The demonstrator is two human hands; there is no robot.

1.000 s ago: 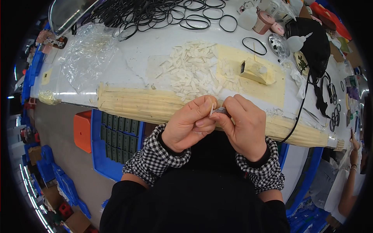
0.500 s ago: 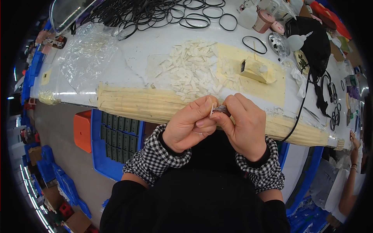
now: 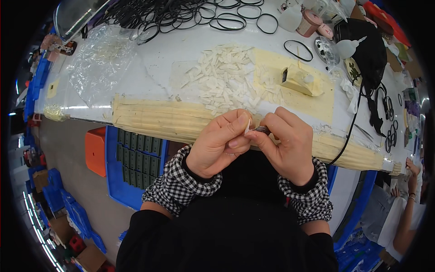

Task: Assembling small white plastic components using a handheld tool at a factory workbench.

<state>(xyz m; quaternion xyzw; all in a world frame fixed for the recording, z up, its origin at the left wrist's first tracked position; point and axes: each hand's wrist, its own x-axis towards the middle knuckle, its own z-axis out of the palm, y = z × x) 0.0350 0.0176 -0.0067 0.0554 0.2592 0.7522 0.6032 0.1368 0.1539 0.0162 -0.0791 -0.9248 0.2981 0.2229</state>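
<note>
Close together at the table's near edge, my two hands are both closed in pinches. My left hand (image 3: 216,147) grips a small thin white strip (image 3: 247,127) between thumb and forefinger. In my right hand (image 3: 292,147) is a small dark grey piece (image 3: 262,130), its end beside the white strip; fingers hide most of it, so its kind is unclear. Just beyond my hands, a loose heap of short white strips (image 3: 222,84) lies on the white tabletop. To its right, a block wrapped in yellow tape (image 3: 301,80) sits on a yellow sheet (image 3: 324,102).
Yellow padding (image 3: 154,119) covers the table's front edge. Black rubber rings (image 3: 229,21) are heaped at the back, with a clear plastic bag (image 3: 102,63) at left. A black cable (image 3: 351,124) hangs over the right front edge. Below stands a blue crate (image 3: 129,195) of dark green parts.
My right hand has shifted slightly to the right, drawing the dark piece a little away from the white strip. My left hand has moved slightly left and stays closed on the strip.
</note>
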